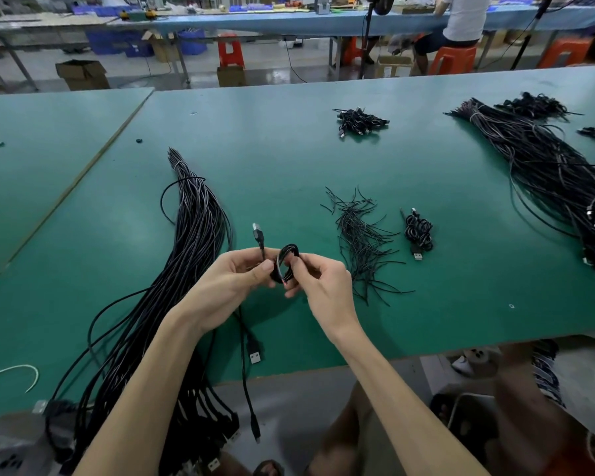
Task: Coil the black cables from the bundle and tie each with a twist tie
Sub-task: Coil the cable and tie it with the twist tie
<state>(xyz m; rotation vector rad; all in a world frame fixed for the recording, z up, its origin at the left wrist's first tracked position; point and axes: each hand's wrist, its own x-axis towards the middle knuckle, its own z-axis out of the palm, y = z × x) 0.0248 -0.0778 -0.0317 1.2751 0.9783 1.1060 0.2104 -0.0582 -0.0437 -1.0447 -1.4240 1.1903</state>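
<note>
A coil (287, 264) is pinched by left hand (232, 286) and right hand (323, 286), near centre, untied. One finished coil (419, 231) is laid right of the ties (361, 242); the left bundle (193, 255) is judged mostly undone.

I saw a smooth matt bench (289, 159) carrying faintly glossy black plastic-sheathed cables (196, 242), a plug (257, 230) tipped with bright metal, and matt twist ties (359, 242).

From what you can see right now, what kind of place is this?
Probably a factory assembly workshop. Long green tables hold big bundles of black cables and a pile of twist ties, and another person sits on a stool at a bench behind.
</note>
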